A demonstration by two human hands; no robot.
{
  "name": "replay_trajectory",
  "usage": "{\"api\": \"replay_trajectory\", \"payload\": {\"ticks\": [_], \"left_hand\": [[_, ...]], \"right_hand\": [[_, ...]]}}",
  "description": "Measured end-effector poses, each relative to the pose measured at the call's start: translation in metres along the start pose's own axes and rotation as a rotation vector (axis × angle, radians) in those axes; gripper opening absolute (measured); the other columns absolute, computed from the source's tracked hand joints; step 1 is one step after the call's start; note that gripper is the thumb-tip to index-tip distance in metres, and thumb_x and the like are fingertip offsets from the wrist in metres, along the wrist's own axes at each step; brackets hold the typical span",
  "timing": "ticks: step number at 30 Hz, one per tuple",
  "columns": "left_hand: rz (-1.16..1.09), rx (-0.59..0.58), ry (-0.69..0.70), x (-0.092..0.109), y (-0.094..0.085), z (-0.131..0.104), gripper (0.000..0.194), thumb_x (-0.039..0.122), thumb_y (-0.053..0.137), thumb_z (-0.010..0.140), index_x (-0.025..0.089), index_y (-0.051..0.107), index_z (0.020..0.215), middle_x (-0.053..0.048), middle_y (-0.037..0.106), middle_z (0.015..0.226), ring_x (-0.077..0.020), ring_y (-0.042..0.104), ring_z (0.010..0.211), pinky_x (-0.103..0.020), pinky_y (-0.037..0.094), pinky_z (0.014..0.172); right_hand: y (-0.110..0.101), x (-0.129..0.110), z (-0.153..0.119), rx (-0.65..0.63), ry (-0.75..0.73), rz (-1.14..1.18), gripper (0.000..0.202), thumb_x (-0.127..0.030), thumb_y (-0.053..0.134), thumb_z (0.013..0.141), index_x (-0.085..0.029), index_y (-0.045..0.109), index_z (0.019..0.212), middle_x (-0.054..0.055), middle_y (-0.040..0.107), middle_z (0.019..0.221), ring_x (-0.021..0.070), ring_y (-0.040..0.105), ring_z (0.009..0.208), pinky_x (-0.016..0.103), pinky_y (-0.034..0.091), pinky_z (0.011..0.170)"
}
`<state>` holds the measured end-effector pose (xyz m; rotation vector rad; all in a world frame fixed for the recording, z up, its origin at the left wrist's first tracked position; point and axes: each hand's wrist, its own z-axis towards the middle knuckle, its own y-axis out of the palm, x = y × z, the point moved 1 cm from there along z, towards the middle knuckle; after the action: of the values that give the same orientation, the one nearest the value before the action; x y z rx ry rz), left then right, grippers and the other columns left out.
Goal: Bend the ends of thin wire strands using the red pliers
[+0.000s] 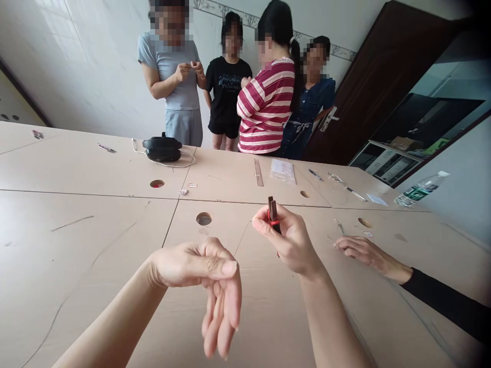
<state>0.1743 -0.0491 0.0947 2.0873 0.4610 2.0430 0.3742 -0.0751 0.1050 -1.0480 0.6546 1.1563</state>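
- The person's right hand (293, 243) is right of the centre of the frame, its fingers curled around a small tool (272, 210) with dark jaws and red on its handles; the jaws point towards the top of the frame, above the curled fingers.
- The tips of the right thumb and index finger meet left of the tool, at the upper end of a thin wire (244, 232).
- From those fingertips the wire slants down and left to the left hand (209, 271), near the centre of the frame, and is lost at the edge of that hand.
- The left thumb lies along the index finger, while the other fingers hang loosely towards the bottom of the frame; whether the thumb and index finger grip the wire cannot be told.
- Both hands are raised in front of the bench (184, 327).
- At the right of the frame, another person's hand (368, 255), in a black sleeve (441, 299), reaches in over the bench, well apart from the tool.
- Towards the top of the frame, a black device (163, 149) with a white cable, a ruler (259, 173) and a plastic packet (283, 171) lie on the bench; a clear bottle (420, 189) lies tilted at the right.
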Motion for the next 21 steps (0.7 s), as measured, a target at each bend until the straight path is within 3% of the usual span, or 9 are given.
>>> {"api": "replay_trajectory", "payload": {"ticks": [3,5,7,9,12,14,16,19,21], "left_hand": [[-0.063,0.105,0.224,0.003,0.010,-0.002,0.047,0.052,0.059,0.087,0.019,0.069,0.056,-0.011,0.067,0.050,-0.0220,0.066,0.045,-0.028,0.051,0.039],[-0.143,0.238,0.415,0.011,0.018,-0.004,0.051,0.052,0.058,0.088,0.022,0.063,0.048,-0.009,0.070,0.055,-0.0212,0.067,0.047,-0.030,0.055,0.043],[-0.210,0.477,0.639,0.021,0.024,-0.005,0.054,0.048,0.055,0.092,0.023,0.056,0.043,-0.006,0.074,0.066,-0.0200,0.072,0.059,-0.029,0.060,0.054],[-0.237,0.774,0.839,0.031,0.027,-0.007,0.055,0.041,0.049,0.097,0.023,0.053,0.044,-0.002,0.077,0.083,-0.0190,0.075,0.084,-0.028,0.062,0.073],[-0.175,1.055,0.990,0.037,0.021,-0.006,0.050,0.036,0.041,0.101,0.024,0.062,0.058,0.001,0.074,0.113,-0.0185,0.062,0.120,-0.030,0.054,0.099],[-0.063,1.139,0.995,0.034,0.011,-0.005,0.042,0.037,0.041,0.101,0.025,0.071,0.075,0.001,0.069,0.126,-0.0191,0.054,0.130,-0.031,0.047,0.106],[0.095,1.213,0.892,0.027,0.002,-0.002,0.035,0.041,0.046,0.099,0.024,0.074,0.087,-0.002,0.067,0.128,-0.0196,0.055,0.128,-0.030,0.046,0.105],[0.350,1.233,0.538,0.015,-0.004,0.003,0.037,0.049,0.052,0.095,0.021,0.075,0.092,-0.006,0.073,0.105,-0.0172,0.065,0.094,-0.026,0.052,0.082],[0.453,1.177,0.303,0.011,-0.002,0.006,0.041,0.053,0.051,0.094,0.020,0.074,0.090,-0.004,0.070,0.079,-0.0120,0.053,0.061,-0.024,0.045,0.059]], "right_hand": [[0.005,0.004,0.001,-0.005,0.022,0.031,0.019,-0.026,0.060,0.090,-0.020,0.055,0.073,-0.005,0.045,0.063,0.0096,0.037,0.057,0.024,0.032,0.053],[0.009,0.006,0.001,-0.020,0.025,0.049,0.018,-0.026,0.061,0.089,-0.020,0.056,0.073,-0.004,0.048,0.065,0.0101,0.039,0.059,0.025,0.034,0.055],[0.013,0.008,0.001,-0.036,0.026,0.064,0.016,-0.027,0.062,0.089,-0.020,0.057,0.075,-0.004,0.050,0.067,0.0105,0.041,0.061,0.025,0.036,0.058],[0.016,0.008,0.000,-0.046,0.026,0.078,0.015,-0.028,0.063,0.088,-0.021,0.058,0.077,-0.004,0.051,0.067,0.0107,0.042,0.061,0.025,0.037,0.058],[0.020,0.006,-0.001,-0.058,0.027,0.100,0.015,-0.028,0.064,0.088,-0.021,0.058,0.076,-0.004,0.052,0.067,0.0109,0.044,0.062,0.025,0.038,0.059],[0.022,0.004,-0.002,-0.064,0.025,0.109,0.016,-0.028,0.064,0.088,-0.021,0.057,0.075,-0.003,0.052,0.067,0.0109,0.044,0.062,0.025,0.037,0.058],[0.023,0.004,-0.003,-0.062,0.021,0.113,0.017,-0.028,0.064,0.088,-0.021,0.056,0.075,-0.003,0.051,0.067,0.0108,0.043,0.061,0.025,0.037,0.057],[0.023,0.006,-0.003,-0.043,0.024,0.110,0.017,-0.028,0.063,0.088,-0.021,0.055,0.075,-0.004,0.048,0.065,0.0107,0.041,0.059,0.025,0.035,0.055],[0.022,0.008,-0.002,-0.028,0.029,0.099,0.017,-0.029,0.063,0.089,-0.021,0.056,0.076,-0.005,0.044,0.063,0.0107,0.038,0.058,0.026,0.034,0.054]]}}
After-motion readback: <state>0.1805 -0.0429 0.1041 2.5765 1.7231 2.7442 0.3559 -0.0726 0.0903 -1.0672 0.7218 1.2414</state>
